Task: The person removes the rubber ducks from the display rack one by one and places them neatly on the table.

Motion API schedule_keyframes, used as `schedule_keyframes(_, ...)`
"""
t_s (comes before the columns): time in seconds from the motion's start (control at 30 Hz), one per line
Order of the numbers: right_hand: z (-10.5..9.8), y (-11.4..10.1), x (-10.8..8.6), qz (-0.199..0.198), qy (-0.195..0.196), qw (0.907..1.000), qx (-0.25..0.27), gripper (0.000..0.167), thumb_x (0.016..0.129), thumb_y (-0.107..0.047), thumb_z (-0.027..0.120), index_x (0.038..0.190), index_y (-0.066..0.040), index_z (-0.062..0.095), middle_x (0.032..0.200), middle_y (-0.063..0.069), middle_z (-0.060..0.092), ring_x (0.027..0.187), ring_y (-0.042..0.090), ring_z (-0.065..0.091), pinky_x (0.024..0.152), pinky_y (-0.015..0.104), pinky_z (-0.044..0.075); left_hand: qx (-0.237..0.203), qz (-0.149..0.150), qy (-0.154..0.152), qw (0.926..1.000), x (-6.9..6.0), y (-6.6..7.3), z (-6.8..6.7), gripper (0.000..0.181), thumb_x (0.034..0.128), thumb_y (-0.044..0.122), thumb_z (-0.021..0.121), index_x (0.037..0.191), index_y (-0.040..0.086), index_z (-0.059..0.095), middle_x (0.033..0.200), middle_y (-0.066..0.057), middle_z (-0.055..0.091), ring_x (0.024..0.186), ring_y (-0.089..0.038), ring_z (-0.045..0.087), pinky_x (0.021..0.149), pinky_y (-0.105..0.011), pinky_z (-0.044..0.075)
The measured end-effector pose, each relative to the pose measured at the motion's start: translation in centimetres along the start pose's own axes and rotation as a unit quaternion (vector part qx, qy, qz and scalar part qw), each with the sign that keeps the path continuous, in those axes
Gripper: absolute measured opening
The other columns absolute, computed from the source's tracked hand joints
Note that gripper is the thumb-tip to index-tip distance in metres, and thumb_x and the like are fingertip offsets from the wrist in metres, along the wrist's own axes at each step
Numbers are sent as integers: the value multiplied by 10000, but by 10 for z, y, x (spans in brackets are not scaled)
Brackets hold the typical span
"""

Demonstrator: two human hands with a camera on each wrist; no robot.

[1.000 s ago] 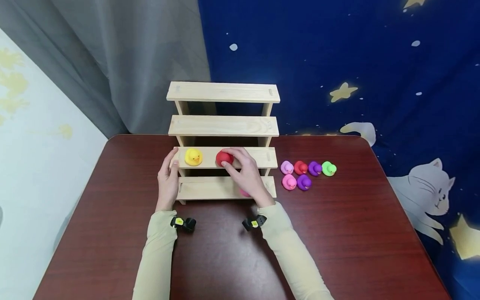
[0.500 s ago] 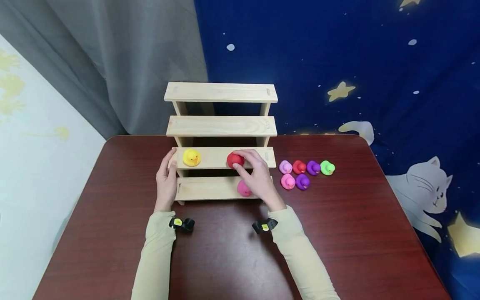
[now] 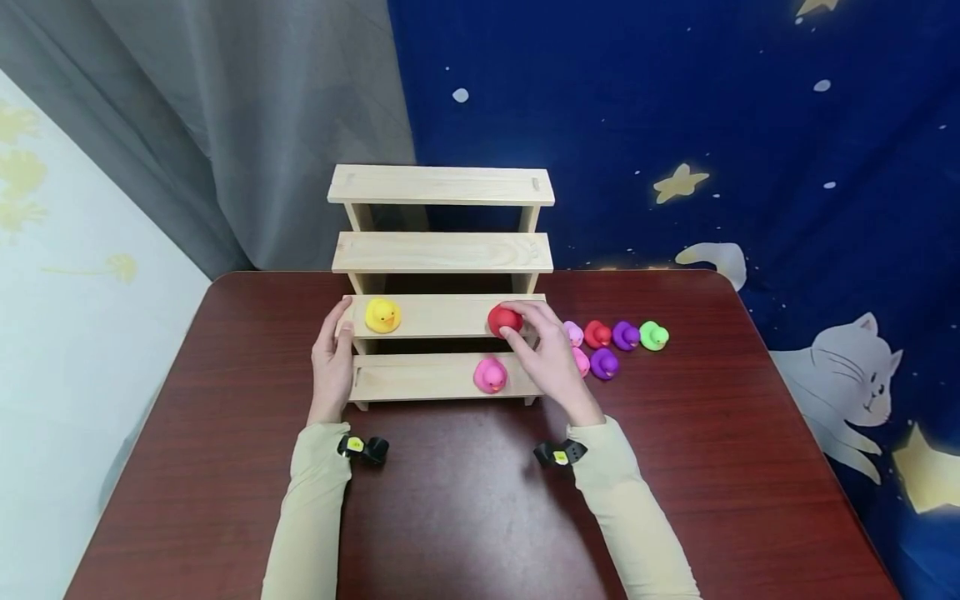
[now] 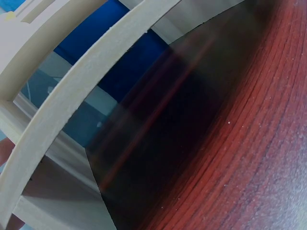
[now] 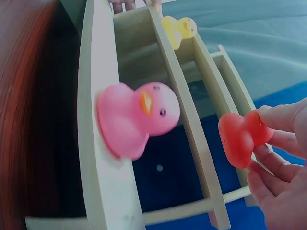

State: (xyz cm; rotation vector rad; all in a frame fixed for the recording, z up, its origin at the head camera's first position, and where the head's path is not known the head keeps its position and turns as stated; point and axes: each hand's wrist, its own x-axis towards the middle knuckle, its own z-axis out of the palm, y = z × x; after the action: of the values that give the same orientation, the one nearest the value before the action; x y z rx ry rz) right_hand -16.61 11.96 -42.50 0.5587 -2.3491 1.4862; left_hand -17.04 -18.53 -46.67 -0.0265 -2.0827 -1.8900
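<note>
A pale wooden four-step display rack (image 3: 442, 252) stands on the table. My left hand (image 3: 332, 362) holds the left end of its second step from the bottom; in the left wrist view only bits of its fingers show behind the wood. Between thumb and fingers, my right hand (image 3: 551, 358) pinches a red rubber duck (image 5: 240, 138) at the right part of that same step. Whether the duck touches the board I cannot tell. A yellow rubber duck (image 3: 383, 315) sits on the left of this step. On the lowest step, toward the right, is a pink rubber duck (image 5: 129, 120).
Right of the rack, more small rubber ducks stand on the dark red table (image 3: 705, 467) in two rows: pink, red (image 3: 597, 334), purple (image 3: 626, 336) and green (image 3: 654, 336). My right hand partly covers the nearest ones. A grey and blue curtain (image 3: 525, 92) hangs behind.
My right hand has carried the red duck rightward along the second step, uncovering the pink duck on the lowest step. The left hand stays at the rack's left end.
</note>
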Motion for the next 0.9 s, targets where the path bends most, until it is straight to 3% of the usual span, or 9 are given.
schedule_keyframes(0.2, -16, 5, -7, 120, 52, 9997, -212, 322, 886, -53, 703, 1205, -37, 660, 1168, 85, 598, 914, 189, 612, 778, 357, 498, -26, 18, -3, 10000, 1, -1, 0, 395, 1033, 82, 424, 1422, 89, 490, 1463, -26, 444, 1354, -109, 348, 1078, -291, 289)
schedule_keyframes(0.43, -32, 12, -17, 299, 191, 9984, -433, 333, 881, -67, 711, 1210, -49, 662, 1176, 93, 600, 1057, 207, 556, 830, 449, 464, -27, 6, -26, 10000, 2, -1, 0, 398, 1033, 83, 427, 1427, 83, 481, 1470, -63, 433, 1353, -114, 351, 1078, -294, 293)
schedule_keyframes(0.63, -43, 18, -24, 342, 289, 9973, -590, 333, 869, -66, 725, 1197, -54, 672, 1145, 92, 613, 972, 218, 553, 703, 305, 455, -58, 34, -23, 10000, 2, -2, 1, 397, 1032, 68, 422, 1425, 65, 477, 1463, -37, 444, 1356, -108, 344, 1084, -294, 283)
schedule_keyframes(0.77, -51, 19, -28, 365, 341, 9972, -564, 338, 863, -41, 724, 1197, -40, 671, 1145, 105, 615, 1025, 223, 560, 799, 323, 474, -102, 45, -31, 9999, 2, -2, 1, 399, 1030, 60, 421, 1426, 49, 471, 1473, -100, 424, 1359, -119, 341, 1087, -298, 280)
schedule_keyframes(0.9, -62, 22, -32, 396, 375, 9964, -654, 353, 856, -33, 730, 1204, -33, 666, 1155, 121, 610, 1050, 245, 564, 802, 289, 482, -82, 17, 1, 10000, 1, -1, 0, 399, 1031, 71, 427, 1427, 58, 473, 1475, -112, 419, 1360, -117, 339, 1086, -297, 281)
